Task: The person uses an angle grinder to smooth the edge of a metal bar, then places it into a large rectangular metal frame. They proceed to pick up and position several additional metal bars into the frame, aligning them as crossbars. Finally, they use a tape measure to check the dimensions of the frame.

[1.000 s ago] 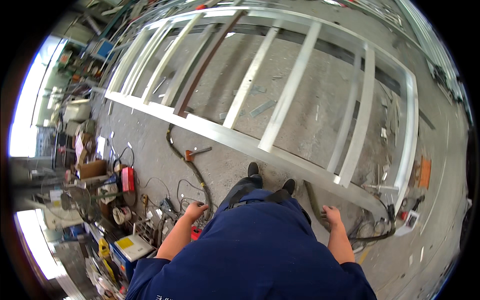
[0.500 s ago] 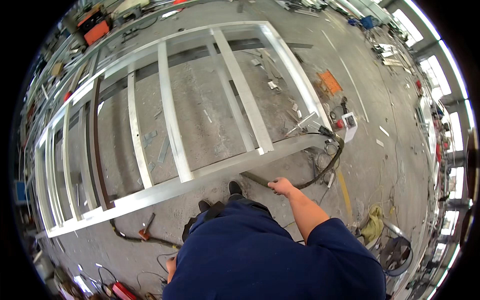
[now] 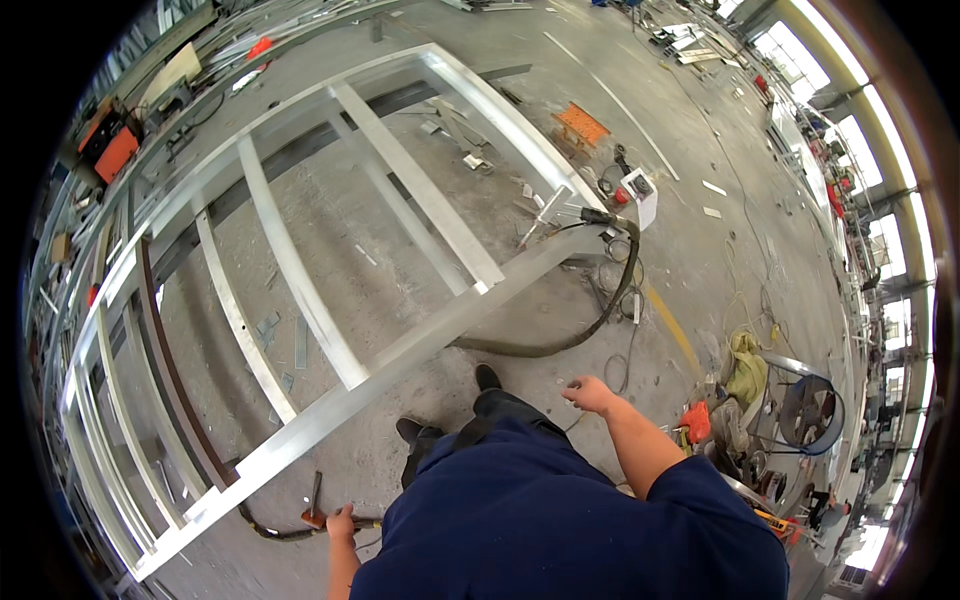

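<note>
My right hand (image 3: 590,393) hangs at my right side with its fingers curled in and nothing showing in them. It is apart from the thick dark hose (image 3: 540,351), which loops out from under the metal frame and up to its near right corner. On the other side, my left hand (image 3: 342,522) is lowered with loosely closed fingers; I see nothing held. Beyond it on the floor is a hammer-like tool (image 3: 315,503) with a reddish-brown head, beside a dark cable (image 3: 268,530). The large silver frame (image 3: 370,385) with several crossbars stretches in front of me.
An orange slotted stand (image 3: 582,124) stands beyond the frame's right end. To my right are a yellow-green cloth (image 3: 744,370), an orange-red bag (image 3: 696,422) and a round dark fan-like object (image 3: 808,412). Metal offcuts (image 3: 270,325) lie inside the frame.
My view has turned right, so the frame sits further left and tilts more. My right hand has come away from where it overlapped the hose. My left hand now shows more fully.
</note>
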Tool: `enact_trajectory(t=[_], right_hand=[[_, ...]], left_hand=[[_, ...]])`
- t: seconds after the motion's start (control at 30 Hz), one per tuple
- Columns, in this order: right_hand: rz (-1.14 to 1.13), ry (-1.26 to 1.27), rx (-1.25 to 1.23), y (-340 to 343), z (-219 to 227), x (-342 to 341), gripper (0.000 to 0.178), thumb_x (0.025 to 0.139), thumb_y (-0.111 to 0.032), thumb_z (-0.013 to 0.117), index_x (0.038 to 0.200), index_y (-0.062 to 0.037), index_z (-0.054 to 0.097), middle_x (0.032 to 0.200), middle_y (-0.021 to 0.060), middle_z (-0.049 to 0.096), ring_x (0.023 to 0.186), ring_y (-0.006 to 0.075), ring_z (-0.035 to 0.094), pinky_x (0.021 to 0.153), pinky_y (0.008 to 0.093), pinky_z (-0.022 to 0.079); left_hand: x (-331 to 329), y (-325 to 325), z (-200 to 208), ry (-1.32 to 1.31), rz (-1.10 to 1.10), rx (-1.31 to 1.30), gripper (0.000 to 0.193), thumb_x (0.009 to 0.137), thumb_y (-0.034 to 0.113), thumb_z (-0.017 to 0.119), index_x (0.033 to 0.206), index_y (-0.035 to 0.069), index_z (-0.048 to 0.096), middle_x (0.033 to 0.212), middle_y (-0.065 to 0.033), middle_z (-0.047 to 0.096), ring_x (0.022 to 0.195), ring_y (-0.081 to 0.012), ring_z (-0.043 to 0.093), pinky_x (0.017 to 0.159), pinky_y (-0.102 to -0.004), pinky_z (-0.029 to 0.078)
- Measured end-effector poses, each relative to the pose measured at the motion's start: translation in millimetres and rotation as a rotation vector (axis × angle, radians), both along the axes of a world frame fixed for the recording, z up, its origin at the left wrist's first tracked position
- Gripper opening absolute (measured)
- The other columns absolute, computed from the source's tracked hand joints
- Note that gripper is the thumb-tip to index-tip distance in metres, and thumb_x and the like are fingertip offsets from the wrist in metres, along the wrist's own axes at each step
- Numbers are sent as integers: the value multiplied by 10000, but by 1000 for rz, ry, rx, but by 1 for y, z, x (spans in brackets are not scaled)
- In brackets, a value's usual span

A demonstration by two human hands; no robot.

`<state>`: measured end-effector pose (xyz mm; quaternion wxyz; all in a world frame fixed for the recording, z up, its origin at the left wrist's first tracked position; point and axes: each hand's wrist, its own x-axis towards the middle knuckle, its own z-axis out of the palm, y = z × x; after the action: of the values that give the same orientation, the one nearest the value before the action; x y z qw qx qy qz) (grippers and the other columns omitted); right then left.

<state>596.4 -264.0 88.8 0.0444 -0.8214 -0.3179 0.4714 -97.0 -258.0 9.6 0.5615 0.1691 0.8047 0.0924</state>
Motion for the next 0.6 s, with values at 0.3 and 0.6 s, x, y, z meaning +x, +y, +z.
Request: enact_trajectory(t=[0.3, 0.6], right_hand=[[-248, 166, -108, -41, -13, 101, 455, 867, -329, 709, 1154, 22, 672, 985, 119, 713, 805, 209, 681, 693, 338, 564], [-565, 189, -42, -69, -47, 282, 376, 864, -259, 702, 1098, 35, 669, 925, 113, 694, 760, 221, 660, 673, 370, 547]], left_hand=[[102, 14, 9, 2, -4, 52, 383, 921, 265, 664, 1139, -47, 622, 751, -119, 628, 554, -229, 615, 499, -346, 487], [289, -7, 86, 99, -836, -33, 445, 883, 360, 695, 1141, -2, 709, 883, -125, 720, 820, -203, 686, 637, -349, 522]])
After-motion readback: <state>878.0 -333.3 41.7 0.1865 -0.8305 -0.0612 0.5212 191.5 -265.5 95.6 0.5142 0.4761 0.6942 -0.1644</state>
